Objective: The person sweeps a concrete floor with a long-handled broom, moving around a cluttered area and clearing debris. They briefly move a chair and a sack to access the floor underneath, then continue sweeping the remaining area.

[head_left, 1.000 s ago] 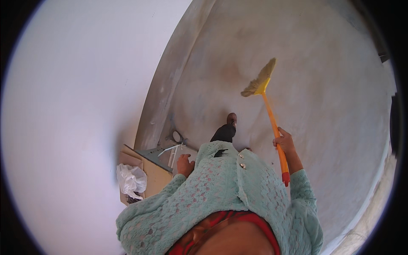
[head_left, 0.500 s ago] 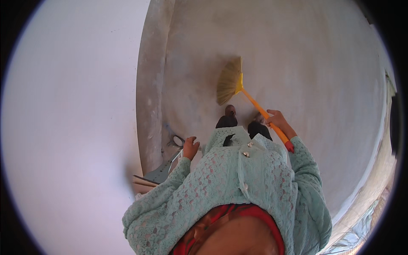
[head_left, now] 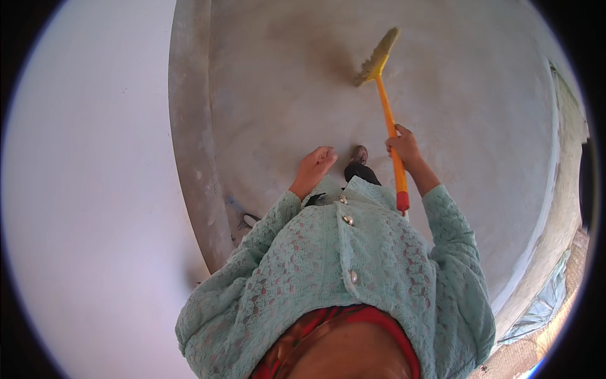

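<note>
- One pale green cardigan (head_left: 303, 252), three buttons (head_left: 348, 220) showing.
- Two hands: the left hand (head_left: 315, 168) loosely half-curled, holding nothing; the right hand (head_left: 404, 146) wrapped round an orange handle.
- One broom (head_left: 384, 100), in the right hand, its bristles pointing ahead.
- One brown shoe (head_left: 359, 153), between the hands.
- Grey floor (head_left: 284, 107), smudged brown.
- One white wall (head_left: 95, 189) along the left, grey-brown band (head_left: 190, 120) at its base.

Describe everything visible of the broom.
The broom has an orange, plastic-looking handle with a red end, a yellow collar and tan bristles, seen as a narrow band. The right hand grips the handle around its middle. The red end points back toward the person, the bristles away. Whether the bristles touch the floor is unclear.
</note>
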Motion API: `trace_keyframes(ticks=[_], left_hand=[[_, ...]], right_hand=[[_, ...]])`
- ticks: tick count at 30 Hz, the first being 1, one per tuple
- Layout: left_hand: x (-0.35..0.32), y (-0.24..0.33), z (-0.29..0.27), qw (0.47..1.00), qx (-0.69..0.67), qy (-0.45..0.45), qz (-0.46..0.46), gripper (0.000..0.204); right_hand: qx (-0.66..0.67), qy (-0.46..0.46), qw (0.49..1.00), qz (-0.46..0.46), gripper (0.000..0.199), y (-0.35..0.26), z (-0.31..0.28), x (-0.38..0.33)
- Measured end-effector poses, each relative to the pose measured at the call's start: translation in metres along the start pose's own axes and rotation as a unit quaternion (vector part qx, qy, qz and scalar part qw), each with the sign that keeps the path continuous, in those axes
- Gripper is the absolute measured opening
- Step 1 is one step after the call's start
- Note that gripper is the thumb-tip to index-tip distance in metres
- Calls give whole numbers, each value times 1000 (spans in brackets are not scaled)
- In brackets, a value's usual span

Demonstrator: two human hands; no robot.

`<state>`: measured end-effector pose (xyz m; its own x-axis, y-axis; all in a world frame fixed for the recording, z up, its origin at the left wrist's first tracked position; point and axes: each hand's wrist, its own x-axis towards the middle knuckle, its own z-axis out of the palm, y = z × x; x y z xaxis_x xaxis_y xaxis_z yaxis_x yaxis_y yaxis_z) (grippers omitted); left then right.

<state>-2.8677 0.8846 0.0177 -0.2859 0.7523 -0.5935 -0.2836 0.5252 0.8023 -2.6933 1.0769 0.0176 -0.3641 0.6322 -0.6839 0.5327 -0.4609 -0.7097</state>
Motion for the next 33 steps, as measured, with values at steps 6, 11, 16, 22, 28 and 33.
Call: trace_keyframes(ticks=[6,11,16,22,28,33], left_hand=[[7,72,31,957,-216,-137,-134,27],[-1,40,-36,975,-194,6,-109,6],[-22,23,-52,967,-179,4,-181,7],[31,-1,-25,961,-173,-53,-210,9],[72,14,-16,941,-245,-137,-187,13],[39,40,-16,949,-273,-93,-124,14]], right_hand=[[-183,20,982,-42,38,-24,109,50],[-95,-208,973,-10,56,-15,168,45],[38,-261,962,75,43,17,63,52],[46,-60,985,154,27,89,-15,32],[198,-32,969,147,28,110,-23,23],[260,0,955,140,34,112,-45,20]])
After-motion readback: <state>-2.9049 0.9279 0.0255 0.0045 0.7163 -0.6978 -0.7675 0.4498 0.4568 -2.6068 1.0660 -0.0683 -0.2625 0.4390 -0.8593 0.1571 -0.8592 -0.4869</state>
